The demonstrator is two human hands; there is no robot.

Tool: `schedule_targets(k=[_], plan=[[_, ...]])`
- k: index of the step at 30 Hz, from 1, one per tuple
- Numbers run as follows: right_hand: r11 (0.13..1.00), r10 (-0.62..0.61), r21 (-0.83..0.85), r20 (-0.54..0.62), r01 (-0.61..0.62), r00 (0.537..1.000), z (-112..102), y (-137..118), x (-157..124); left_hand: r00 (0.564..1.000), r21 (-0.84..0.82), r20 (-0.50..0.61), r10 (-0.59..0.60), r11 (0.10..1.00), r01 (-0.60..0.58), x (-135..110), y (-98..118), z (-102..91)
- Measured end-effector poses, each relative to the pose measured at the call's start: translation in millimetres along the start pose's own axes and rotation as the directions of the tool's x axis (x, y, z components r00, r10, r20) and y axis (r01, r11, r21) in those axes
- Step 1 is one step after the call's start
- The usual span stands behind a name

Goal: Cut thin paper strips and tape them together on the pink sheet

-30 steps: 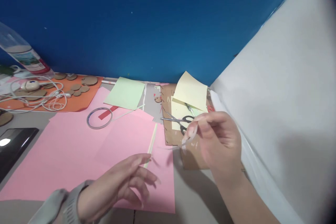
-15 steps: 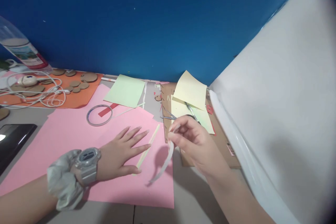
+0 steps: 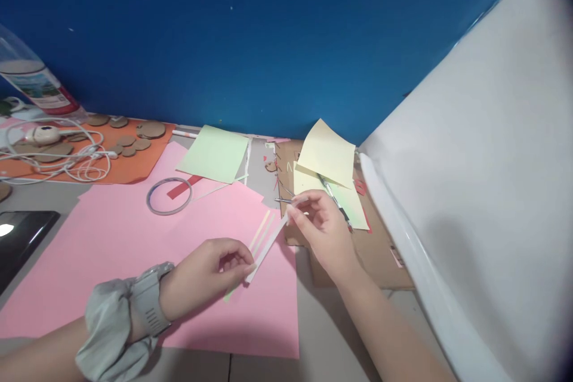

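Note:
A narrow white strip (image 3: pixel 267 249), either paper or tape, is stretched taut at a slant between my two hands. My left hand (image 3: pixel 219 265) pinches its lower end between thumb and fingers, over the pink paper (image 3: pixel 192 325). At the upper end, my right hand (image 3: pixel 324 233) has the strip between thumb and forefinger, above the edge of the cardboard. Just left of the strip lie a thin yellow strip (image 3: pixel 260 225) and a thin light green strip (image 3: pixel 265 233), partly covered by my left hand. Scissor-like metal tips (image 3: pixel 283 200) show behind my right fingers.
A tape roll (image 3: pixel 169 212) lies on the pink paper beside a red strip (image 3: pixel 181 190). Green paper (image 3: pixel 215 155), yellow paper (image 3: pixel 326 152) and cardboard (image 3: pixel 380 256) sit toward the blue wall. Left are white earphones (image 3: pixel 92 155), a bottle (image 3: pixel 42 86) and a black phone (image 3: pixel 27 239).
My left hand, flat with spread fingers before, now pinches the strip's lower end. The strip, which hung curved from my right hand, is now straight.

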State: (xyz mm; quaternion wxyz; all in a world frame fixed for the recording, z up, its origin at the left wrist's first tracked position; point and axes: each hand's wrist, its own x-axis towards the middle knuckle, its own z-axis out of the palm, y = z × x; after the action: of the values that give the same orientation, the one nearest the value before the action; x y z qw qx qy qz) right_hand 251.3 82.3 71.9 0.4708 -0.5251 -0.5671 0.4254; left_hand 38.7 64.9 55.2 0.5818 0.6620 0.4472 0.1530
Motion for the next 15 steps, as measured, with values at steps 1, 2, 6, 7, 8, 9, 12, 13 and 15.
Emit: schedule_targets(k=[1, 2, 6, 7, 8, 9, 12, 13, 15], plan=[[0.999, -0.008, -0.039, 0.014, 0.009, 1.0, -1, -2, -2, 1.0, -0.016, 0.011, -0.02, 1.0, 0.021, 0, 1, 0.3], [0.998, -0.003, -0.069, 0.033, 0.005, 0.999, -2, -3, -5, 0.999, -0.025, 0.021, -0.039, 0.999, 0.04, -1, 2, 0.5], [0.988, 0.061, -0.146, 0.102, -0.046, 0.993, -4, -1, -12, 0.992, -0.023, 0.073, -0.102, 0.994, 0.104, -2, 3, 1.1], [0.986, 0.069, -0.16, 0.112, -0.05, 0.991, -4, 2, -12, 0.989, -0.012, 0.096, -0.108, 0.994, 0.11, -2, 3, 0.8], [0.984, 0.071, -0.169, 0.123, -0.05, 0.99, -4, 4, -13, 0.986, 0.001, 0.121, -0.113, 0.994, 0.113, -2, 2, 0.4], [0.984, 0.072, -0.173, 0.134, -0.049, 0.988, -3, 7, -13, 0.983, 0.015, 0.147, -0.114, 0.994, 0.113, -2, 1, -0.3], [0.984, 0.088, -0.171, 0.164, -0.059, 0.983, -1, 13, -12, 0.967, 0.053, 0.229, -0.109, 0.994, 0.1, 0, 0, -3.5], [0.984, 0.091, -0.165, 0.167, -0.063, 0.982, 0, 15, -12, 0.962, 0.063, 0.25, -0.108, 0.993, 0.095, 0, 0, -4.8], [0.988, 0.08, -0.141, 0.149, -0.059, 0.986, 3, 18, -13, 0.952, 0.079, 0.287, -0.104, 0.993, 0.085, 0, 1, -7.4]])
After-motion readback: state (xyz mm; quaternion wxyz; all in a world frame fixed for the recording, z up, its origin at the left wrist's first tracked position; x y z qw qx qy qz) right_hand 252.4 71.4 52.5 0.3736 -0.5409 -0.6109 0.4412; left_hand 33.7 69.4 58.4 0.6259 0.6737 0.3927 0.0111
